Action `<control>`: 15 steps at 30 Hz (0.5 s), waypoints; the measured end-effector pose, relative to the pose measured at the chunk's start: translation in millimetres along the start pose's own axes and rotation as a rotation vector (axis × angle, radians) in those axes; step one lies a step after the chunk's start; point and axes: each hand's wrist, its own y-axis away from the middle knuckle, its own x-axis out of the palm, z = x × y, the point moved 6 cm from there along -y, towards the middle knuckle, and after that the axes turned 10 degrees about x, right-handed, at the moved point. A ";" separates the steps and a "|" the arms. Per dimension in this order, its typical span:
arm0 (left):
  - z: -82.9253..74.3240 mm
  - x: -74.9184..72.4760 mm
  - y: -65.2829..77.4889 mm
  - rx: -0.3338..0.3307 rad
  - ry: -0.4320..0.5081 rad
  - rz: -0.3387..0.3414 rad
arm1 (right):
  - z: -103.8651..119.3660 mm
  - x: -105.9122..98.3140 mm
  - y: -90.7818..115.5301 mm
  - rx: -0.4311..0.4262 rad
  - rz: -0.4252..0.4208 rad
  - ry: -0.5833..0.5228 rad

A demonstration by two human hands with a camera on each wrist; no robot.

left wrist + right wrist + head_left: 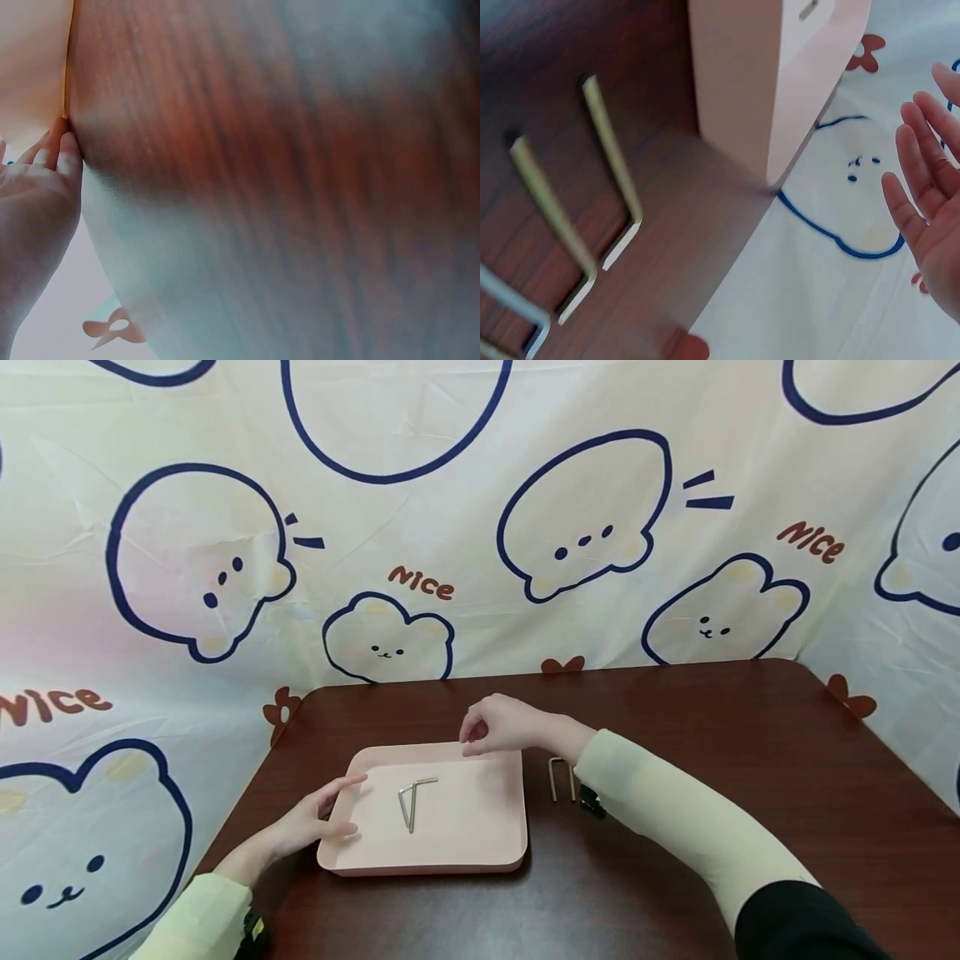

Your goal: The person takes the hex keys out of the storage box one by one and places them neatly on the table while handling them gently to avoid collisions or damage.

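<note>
Lying in tray [472, 814] near left hand [306, 822]: bent rods [412, 808].

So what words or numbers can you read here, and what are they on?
"Nice": brown letters on the patterned cloth, at the head view's left edge.
"Nice": same cloth, near the middle.
"Nice": same cloth, towards the right.
Reddish marks by the right hand, right wrist view: too cut off to read.
The pink tray shows none.
</note>
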 end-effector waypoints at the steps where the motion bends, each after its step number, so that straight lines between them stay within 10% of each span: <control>1: 0.1 -0.2 -0.1 0.005 0.004 0.001 | 3.1 3.0 -2.6 -0.017 0.004 0.007; 15: 0.6 -2.1 1.1 0.060 0.034 0.020 | 19.0 28.4 -30.8 0.007 0.044 -0.059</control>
